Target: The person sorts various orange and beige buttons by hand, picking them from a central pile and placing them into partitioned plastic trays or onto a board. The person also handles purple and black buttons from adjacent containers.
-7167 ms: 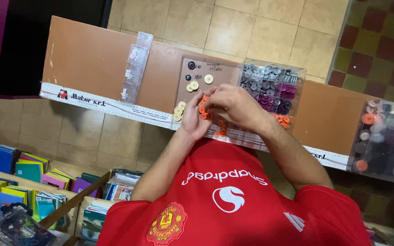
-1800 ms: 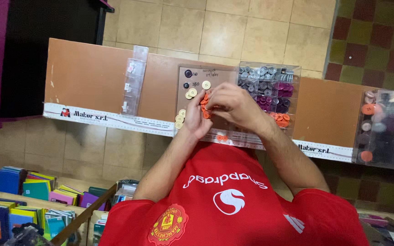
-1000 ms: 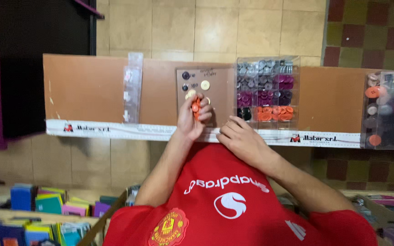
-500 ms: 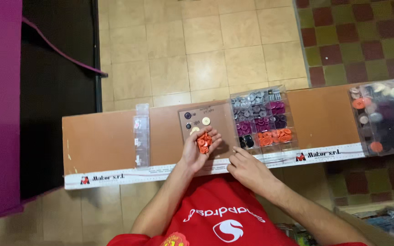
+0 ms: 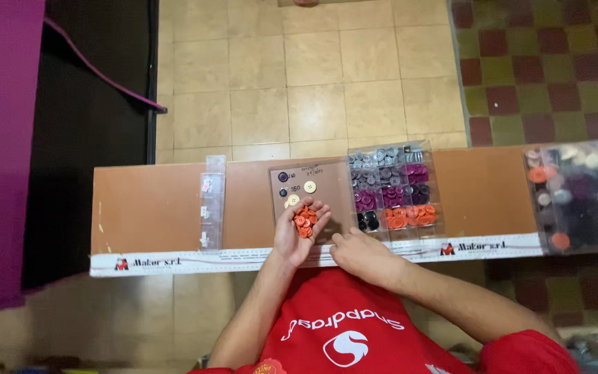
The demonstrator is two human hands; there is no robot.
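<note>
- Head view: the left hand [image 5: 297, 232] is cupped palm-up over the brown surface [image 5: 153, 204], holding a pile of orange buttons [image 5: 305, 220]; by the look of it, gathering is mostly done.
- The right hand [image 5: 361, 253] rests on the surface's near edge, fingers curled; whether it grips anything cannot be told.
- The clear compartment box [image 5: 392, 187] already holds orange buttons; the handful seems left to place.

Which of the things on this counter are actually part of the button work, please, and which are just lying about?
In use:
- orange buttons heaped in the left hand
- right hand, resting at the counter edge
- compartment box of grey, purple, black and orange buttons
- brown sample card with cream buttons

Lying about:
- narrow clear box
- second button box at the far right
- counter
</note>
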